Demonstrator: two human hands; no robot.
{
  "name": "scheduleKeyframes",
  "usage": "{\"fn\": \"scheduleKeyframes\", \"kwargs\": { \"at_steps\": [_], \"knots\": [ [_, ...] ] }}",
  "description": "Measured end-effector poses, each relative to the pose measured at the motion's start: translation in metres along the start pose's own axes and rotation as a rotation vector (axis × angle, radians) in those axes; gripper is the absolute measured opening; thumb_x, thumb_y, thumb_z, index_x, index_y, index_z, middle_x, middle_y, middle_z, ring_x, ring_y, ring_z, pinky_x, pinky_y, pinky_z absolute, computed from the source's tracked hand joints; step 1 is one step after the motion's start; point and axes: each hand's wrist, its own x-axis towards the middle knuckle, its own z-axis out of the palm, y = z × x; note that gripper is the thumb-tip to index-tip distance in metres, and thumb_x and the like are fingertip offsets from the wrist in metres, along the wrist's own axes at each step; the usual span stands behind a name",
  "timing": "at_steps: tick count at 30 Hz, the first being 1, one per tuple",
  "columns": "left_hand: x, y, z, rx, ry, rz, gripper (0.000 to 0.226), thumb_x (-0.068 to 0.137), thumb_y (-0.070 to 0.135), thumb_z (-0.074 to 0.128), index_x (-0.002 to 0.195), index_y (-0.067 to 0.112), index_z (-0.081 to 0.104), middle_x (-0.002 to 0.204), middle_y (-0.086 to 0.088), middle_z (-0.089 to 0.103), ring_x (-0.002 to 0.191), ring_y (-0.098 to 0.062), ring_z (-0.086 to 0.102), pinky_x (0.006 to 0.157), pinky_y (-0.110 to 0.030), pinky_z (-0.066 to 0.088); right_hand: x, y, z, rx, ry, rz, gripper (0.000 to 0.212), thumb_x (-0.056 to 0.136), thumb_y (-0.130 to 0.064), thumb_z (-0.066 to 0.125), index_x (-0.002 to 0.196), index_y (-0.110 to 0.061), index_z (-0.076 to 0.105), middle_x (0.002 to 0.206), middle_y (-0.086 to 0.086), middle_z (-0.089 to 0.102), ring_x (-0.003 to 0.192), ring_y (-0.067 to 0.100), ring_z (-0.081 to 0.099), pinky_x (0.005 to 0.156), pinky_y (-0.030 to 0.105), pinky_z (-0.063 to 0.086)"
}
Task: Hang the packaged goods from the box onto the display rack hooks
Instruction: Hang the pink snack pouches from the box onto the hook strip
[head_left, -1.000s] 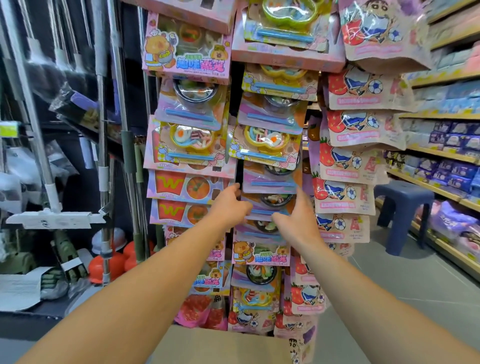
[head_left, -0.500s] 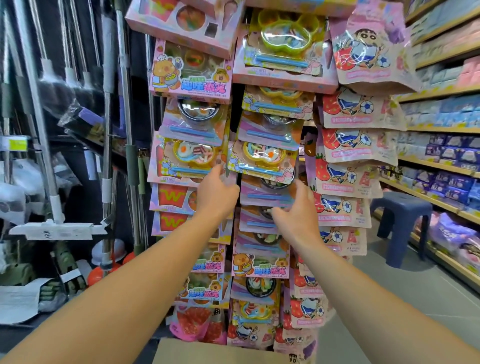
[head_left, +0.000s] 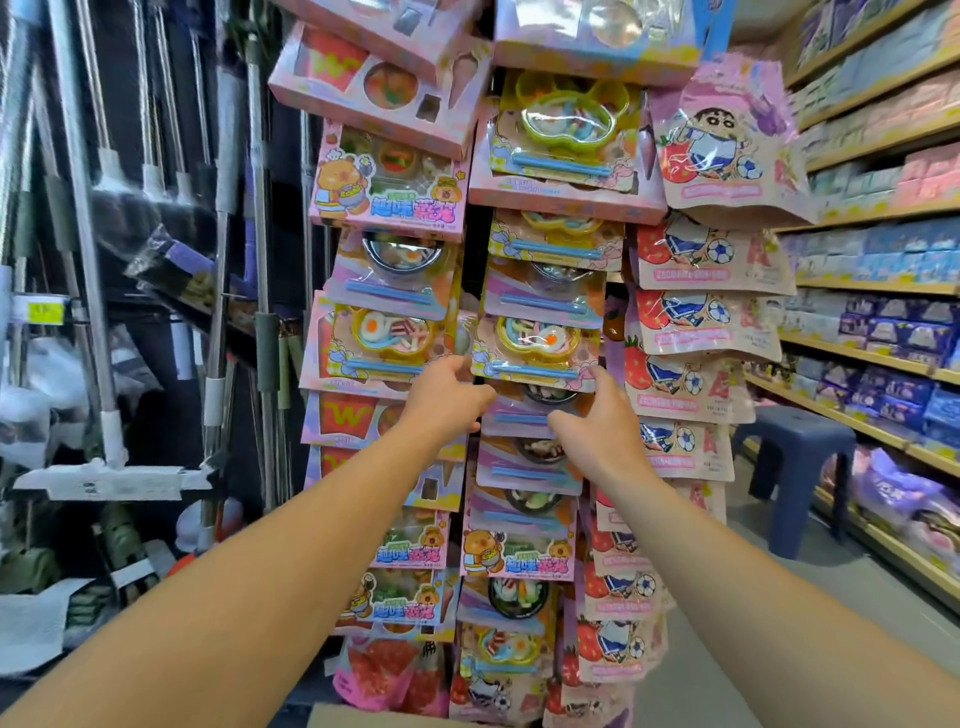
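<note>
Two hands: left hand (head_left: 447, 397) and right hand (head_left: 597, 421) each gripped the blister pack (head_left: 535, 345) by its lower corners.
Handling: looked light, stiff card, best held by edges.

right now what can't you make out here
Head view only:
- Rack hooks: hidden behind the overlapping packs.
- Fingertips of the left hand and right hand: tucked behind the yellow-tray pack, so the grip is unclear.
- Box: cut off by the bottom edge, contents unseen.
- Mops at left: blurred.
- Pack lettering: too small to read.
</note>
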Motion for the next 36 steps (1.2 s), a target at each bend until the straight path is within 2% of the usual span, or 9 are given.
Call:
{"fn": "scheduleKeyframes", "kwargs": {
  "at_steps": [4,7,16,21,25,28,30,34,36],
  "knots": [
    [-0.002,0.004,0.003,-0.02,-0.037,-0.012,0.063,0.091,0.011,0.063,0.148,0.01,0.037,0.126,-0.004,0.053,0.087,-0.019,0.066,0.073,-0.034,0.06,0.0,-0.001,-0.003,0.052,0.034,-0.003,0.08,0.085,-0.018,0.063,0.153,-0.027,0.022,0.153,0.0,0.029,0.138,0.021,0.033,0.094,0.03,0.034],
    [-0.005,0.006,0.006,-0.019,-0.071,-0.033,0.065,0.091,0.01,0.063,0.15,0.011,0.035,0.122,-0.002,0.053,0.088,-0.019,0.065,0.068,-0.029,0.058,0.0,-0.002,-0.005,0.007,0.006,-0.004,0.083,0.085,-0.02,0.064,0.155,-0.026,0.019,0.158,-0.001,0.023,0.143,0.022,0.027,0.105,0.035,0.033],
    [-0.007,0.009,0.01,-0.028,-0.109,-0.081,0.069,0.092,0.01,0.063,0.152,0.01,0.028,0.125,-0.003,0.052,0.088,-0.021,0.062,0.084,-0.04,0.058,-0.003,-0.006,-0.014,-0.014,-0.059,0.006,0.086,0.082,-0.022,0.064,0.155,-0.026,0.019,0.16,-0.002,0.022,0.146,0.022,0.024,0.115,0.044,0.031],
    [-0.005,0.015,0.008,0.138,-0.018,-0.026,0.064,0.091,0.016,0.063,0.148,0.009,0.034,0.096,0.002,0.057,0.094,-0.025,0.065,0.088,-0.047,0.056,-0.003,-0.01,-0.018,-0.038,-0.051,-0.074,0.081,0.084,-0.019,0.063,0.154,-0.023,0.023,0.159,-0.003,0.023,0.145,0.019,0.026,0.11,0.036,0.031],
    [0.004,0.029,0.0,0.202,0.056,0.024,0.061,0.091,0.017,0.06,0.148,0.01,0.036,0.108,-0.004,0.058,0.102,-0.031,0.064,0.089,-0.05,0.055,0.01,-0.022,-0.028,-0.032,-0.042,-0.108,0.069,0.086,-0.017,0.063,0.148,-0.021,0.033,0.149,0.0,0.036,0.136,0.02,0.037,0.102,0.031,0.036],
    [0.013,0.041,-0.002,0.239,0.017,0.045,0.065,0.094,0.013,0.055,0.153,0.015,0.026,0.139,-0.009,0.05,0.107,-0.031,0.062,0.089,-0.049,0.055,0.025,-0.03,-0.033,-0.007,-0.045,-0.095,0.074,0.082,-0.021,0.065,0.148,-0.022,0.032,0.143,0.003,0.041,0.129,0.022,0.044,0.101,0.038,0.042],
    [0.021,0.047,-0.002,0.213,-0.009,0.036,0.069,0.096,0.01,0.053,0.155,0.018,0.019,0.151,-0.007,0.039,0.109,-0.031,0.062,0.089,-0.049,0.055,0.034,-0.035,-0.034,-0.003,-0.068,-0.09,0.081,0.082,-0.024,0.065,0.152,-0.023,0.025,0.149,0.005,0.037,0.132,0.025,0.041,0.106,0.043,0.041],
    [0.032,0.056,0.006,0.035,-0.092,-0.037,0.066,0.098,-0.001,0.048,0.154,0.021,0.023,0.143,-0.011,0.044,0.079,-0.025,0.063,0.065,-0.034,0.056,0.047,-0.043,-0.034,-0.06,-0.087,-0.073,0.091,0.078,-0.033,0.063,0.156,-0.024,0.017,0.159,0.003,0.025,0.135,0.029,0.043,0.108,0.05,0.042],
    [0.033,0.057,0.009,0.013,-0.094,-0.037,0.063,0.097,-0.002,0.048,0.152,0.021,0.029,0.123,-0.007,0.053,0.076,-0.027,0.058,0.065,-0.033,0.052,0.049,-0.045,-0.035,-0.055,-0.088,-0.066,0.097,0.071,-0.037,0.061,0.156,-0.024,0.017,0.158,0.004,0.028,0.132,0.03,0.047,0.105,0.052,0.045]
  ]
}}
